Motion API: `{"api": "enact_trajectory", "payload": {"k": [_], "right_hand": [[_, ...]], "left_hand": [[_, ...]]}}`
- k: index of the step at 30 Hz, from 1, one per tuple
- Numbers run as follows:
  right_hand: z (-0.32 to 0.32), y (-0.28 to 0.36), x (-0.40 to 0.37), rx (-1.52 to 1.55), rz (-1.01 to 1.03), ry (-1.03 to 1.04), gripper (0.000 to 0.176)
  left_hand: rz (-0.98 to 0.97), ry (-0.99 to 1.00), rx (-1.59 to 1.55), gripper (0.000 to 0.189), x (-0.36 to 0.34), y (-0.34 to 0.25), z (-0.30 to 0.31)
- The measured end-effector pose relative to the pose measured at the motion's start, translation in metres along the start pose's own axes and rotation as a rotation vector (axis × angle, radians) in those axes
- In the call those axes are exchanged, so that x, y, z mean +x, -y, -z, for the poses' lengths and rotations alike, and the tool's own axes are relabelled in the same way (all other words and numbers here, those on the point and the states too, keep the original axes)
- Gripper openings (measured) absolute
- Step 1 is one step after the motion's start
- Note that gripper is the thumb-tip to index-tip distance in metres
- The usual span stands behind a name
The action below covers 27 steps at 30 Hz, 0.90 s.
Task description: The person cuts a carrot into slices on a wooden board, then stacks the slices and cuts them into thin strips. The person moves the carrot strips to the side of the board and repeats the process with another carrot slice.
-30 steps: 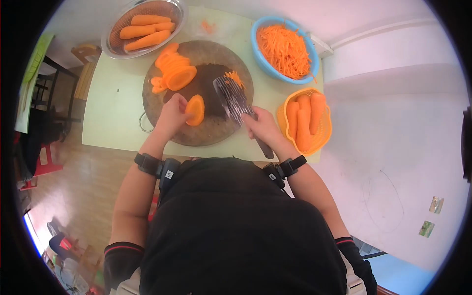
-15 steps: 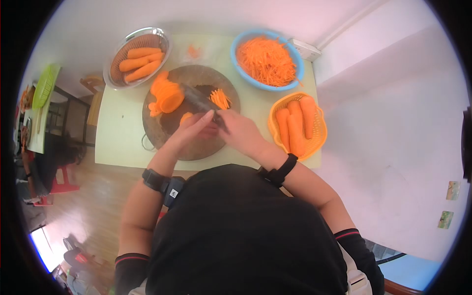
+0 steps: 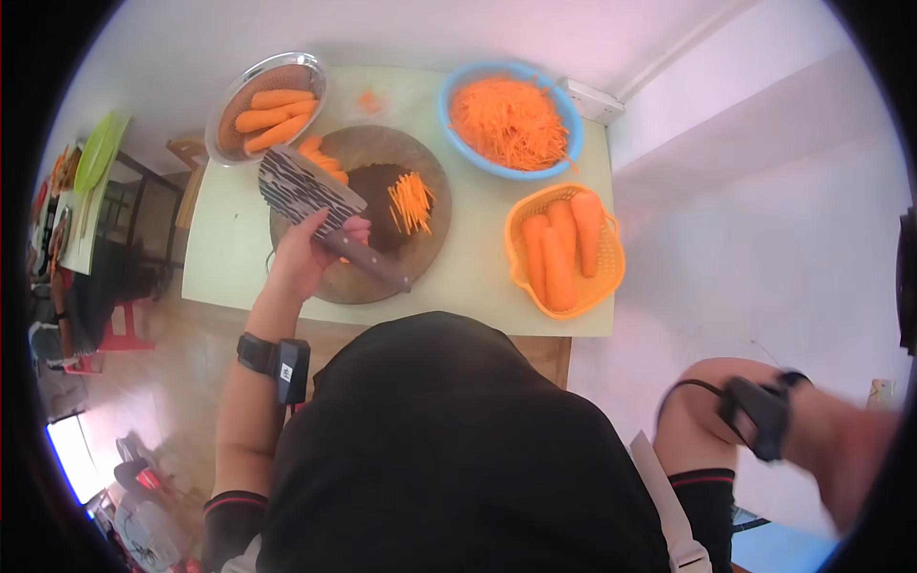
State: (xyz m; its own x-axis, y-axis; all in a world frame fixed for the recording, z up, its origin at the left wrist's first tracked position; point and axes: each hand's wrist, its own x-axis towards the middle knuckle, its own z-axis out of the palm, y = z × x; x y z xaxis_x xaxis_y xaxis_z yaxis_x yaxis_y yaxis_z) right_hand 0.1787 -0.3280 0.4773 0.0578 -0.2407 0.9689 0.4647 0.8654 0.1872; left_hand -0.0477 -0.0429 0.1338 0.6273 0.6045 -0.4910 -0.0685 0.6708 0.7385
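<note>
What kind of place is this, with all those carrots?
Probably a kitchen or food-prep corner. The left hand holds a cleaver over a round chopping board, beside a blue bowl of shredded carrot and an orange basket of whole carrots.

— What can't you make out from there?

— My right hand (image 3: 860, 468), lower right of the frame. It's smeared with blur and clipped by the dark lens rim, so I can't tell whether the fingers are curled or spread.

— And up by the board?

— The blade of the cleaver (image 3: 308, 194) in my left hand (image 3: 304, 260) covers most of the carrot slices (image 3: 318, 153); only a few edges show. The clutter (image 3: 72, 191) at the far left is too small to name.
</note>
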Motion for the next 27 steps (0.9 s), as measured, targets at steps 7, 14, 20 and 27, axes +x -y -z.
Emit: {"api": "enact_trajectory", "payload": {"k": [7, 14, 20, 27], "right_hand": [[0.002, 0.024, -0.022, 0.062, -0.161, 0.073, 0.038], [0.032, 0.004, -0.281, -0.483, -1.391, 0.201, 0.036], [0.046, 0.017, -0.349, -0.553, -1.613, 0.194, 0.035], [0.056, 0.021, -0.343, -0.575, -1.635, 0.192, 0.033]], "left_hand": [[-0.086, -0.02, -0.085, 0.047, 0.003, -0.006, 0.014], [-0.102, 0.015, -0.084, 0.047, 0.005, -0.011, 0.023], [-0.084, -0.052, -0.093, 0.045, 0.004, -0.008, 0.022], [-0.102, -0.02, -0.118, 0.043, -0.002, -0.011, 0.02]]}}
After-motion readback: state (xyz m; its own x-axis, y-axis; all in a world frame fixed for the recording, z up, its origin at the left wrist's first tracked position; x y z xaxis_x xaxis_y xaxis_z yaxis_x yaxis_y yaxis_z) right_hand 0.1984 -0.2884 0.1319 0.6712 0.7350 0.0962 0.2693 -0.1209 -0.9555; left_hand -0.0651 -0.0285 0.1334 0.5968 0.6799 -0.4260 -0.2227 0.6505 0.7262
